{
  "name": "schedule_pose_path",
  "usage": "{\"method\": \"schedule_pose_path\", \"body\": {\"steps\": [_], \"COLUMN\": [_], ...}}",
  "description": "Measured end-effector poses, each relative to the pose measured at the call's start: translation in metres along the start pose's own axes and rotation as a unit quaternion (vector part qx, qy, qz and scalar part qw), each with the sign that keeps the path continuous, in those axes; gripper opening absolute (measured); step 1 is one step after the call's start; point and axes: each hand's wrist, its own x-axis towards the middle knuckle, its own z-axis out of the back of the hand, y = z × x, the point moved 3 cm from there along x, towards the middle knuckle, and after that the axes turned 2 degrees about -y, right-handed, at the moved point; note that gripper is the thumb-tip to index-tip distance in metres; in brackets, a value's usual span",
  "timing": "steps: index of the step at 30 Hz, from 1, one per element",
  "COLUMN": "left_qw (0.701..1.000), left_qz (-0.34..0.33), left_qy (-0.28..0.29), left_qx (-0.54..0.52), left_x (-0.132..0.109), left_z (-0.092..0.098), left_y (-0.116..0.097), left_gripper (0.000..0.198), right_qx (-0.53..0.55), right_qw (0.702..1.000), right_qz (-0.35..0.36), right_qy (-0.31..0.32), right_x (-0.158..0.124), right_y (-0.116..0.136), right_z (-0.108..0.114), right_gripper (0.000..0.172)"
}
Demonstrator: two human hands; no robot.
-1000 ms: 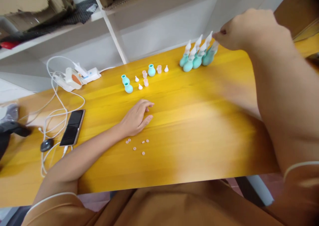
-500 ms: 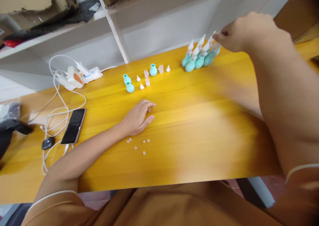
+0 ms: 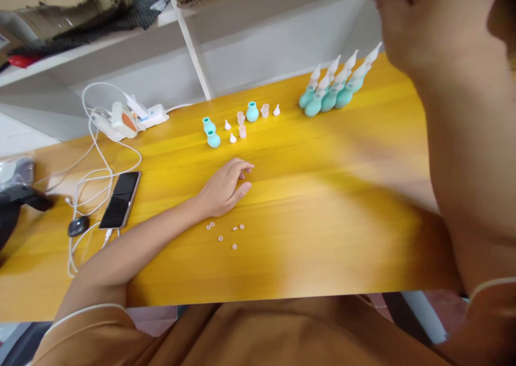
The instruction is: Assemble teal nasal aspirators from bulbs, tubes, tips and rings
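Note:
My left hand [image 3: 226, 188] rests on the table, open, thumb apart from loosely bent fingers, with nothing in it. Just in front of its wrist lie several small pinkish rings [image 3: 234, 246]. My right hand [image 3: 419, 22] is raised at the top right, blurred and cut by the frame edge; its visible fingers look apart and I see nothing in them. Below and left of it stand several teal bulb nasal aspirators [image 3: 328, 98] with pointed translucent tips, upright in two rows. Beyond my left hand are three loose teal bulbs [image 3: 252, 112], three pinkish cups [image 3: 265, 110] and three small white cones [image 3: 276, 110].
A phone [image 3: 121, 199] lies at the left among white cables [image 3: 86, 180] and a dark rounded object [image 3: 78, 225]. Behind them sits a power strip with plugs [image 3: 153, 117]. A white shelf [image 3: 189, 43] holding cardboard [image 3: 48, 0] borders the table's back.
My right hand has left the tip of the rearmost aspirator and risen up toward the top right. The aspirators stay standing. My left hand keeps its place; the view has shifted slightly.

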Motion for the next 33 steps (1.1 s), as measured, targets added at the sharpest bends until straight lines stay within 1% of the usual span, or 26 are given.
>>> {"method": "schedule_pose_path", "body": {"steps": [1,2,3,4,6,7,8,10,12,13,14,15,17,19,21,23,26,28,30,33], "left_qw": [1.0,1.0,1.0,1.0,1.0,1.0,1.0,0.998,0.994,0.99,0.987,0.984,0.978,0.968,0.949,0.934,0.931,0.932,0.935,0.937], "left_qz": [0.0,0.001,0.002,0.004,0.01,0.016,0.022,0.04,0.057,0.066,0.074,0.081,0.068,0.016,-0.038,-0.044,-0.021,-0.017,-0.018,-0.02], "left_qy": [0.0,0.001,0.002,0.004,0.009,0.008,0.003,-0.017,-0.042,-0.042,-0.027,0.001,0.085,0.182,0.27,0.321,0.345,0.35,0.345,0.337], "left_qx": [0.0,0.0,0.0,0.001,0.003,0.001,-0.006,-0.038,-0.088,-0.114,-0.138,-0.157,-0.176,-0.172,-0.161,-0.15,-0.116,-0.094,-0.081,-0.088], "left_x": [0.0,0.001,0.001,0.001,0.002,0.002,0.002,0.002,0.001,0.002,0.002,0.004,0.007,0.011,0.013,0.013,0.012,0.01,0.009,0.008], "left_z": [0.0,0.0,0.0,0.0,0.0,0.001,0.001,0.002,0.004,0.005,0.005,0.005,0.005,0.008,0.014,0.019,0.02,0.017,0.015,0.014], "left_y": [0.0,0.0,-0.001,-0.002,-0.003,-0.003,-0.004,-0.003,-0.002,-0.001,0.0,0.001,0.001,-0.003,-0.008,-0.011,-0.017,-0.02,-0.023,-0.024], "left_gripper": [0.034,0.033,0.033,0.033,0.032,0.032,0.031,0.029,0.025,0.022,0.019,0.015,0.01,0.012,0.015,0.017,0.027,0.028,0.022,0.01], "right_qx": [-0.014,-0.043,-0.065,-0.07,-0.044,-0.022,-0.015,-0.034,-0.059,-0.072,-0.084,-0.095,-0.103,-0.09,-0.075,-0.062,-0.014,0.027,0.048,0.06], "right_qw": [1.0,0.998,0.997,0.997,0.994,0.982,0.968,0.947,0.942,0.94,0.938,0.935,0.93,0.926,0.924,0.922,0.92,0.915,0.914,0.925], "right_qz": [0.01,0.017,0.016,0.017,0.056,0.102,0.141,0.178,0.189,0.191,0.193,0.195,0.199,0.207,0.215,0.225,0.22,0.203,0.187,0.169], "right_qy": [-0.026,-0.038,-0.045,-0.03,0.085,0.159,0.208,0.264,0.273,0.273,0.274,0.279,0.292,0.303,0.307,0.308,0.324,0.347,0.358,0.334], "right_x": [0.0,-0.001,-0.003,-0.006,-0.015,-0.022,-0.028,-0.039,-0.044,-0.045,-0.045,-0.045,-0.045,-0.045,-0.046,-0.049,-0.062,-0.078,-0.095,-0.116], "right_y": [0.011,0.022,0.034,0.046,0.072,0.087,0.101,0.124,0.139,0.143,0.146,0.147,0.147,0.145,0.145,0.146,0.147,0.146,0.143,0.137], "right_z": [-0.004,-0.011,-0.02,-0.031,-0.061,-0.077,-0.092,-0.118,-0.14,-0.15,-0.16,-0.169,-0.182,-0.187,-0.181,-0.168,-0.141,-0.128,-0.122,-0.126], "right_gripper": [0.064,0.066,0.069,0.068,0.045,0.044,0.05,0.054,0.048,0.044,0.041,0.039,0.036,0.035,0.033,0.032,0.026,0.021,0.019,0.021]}}
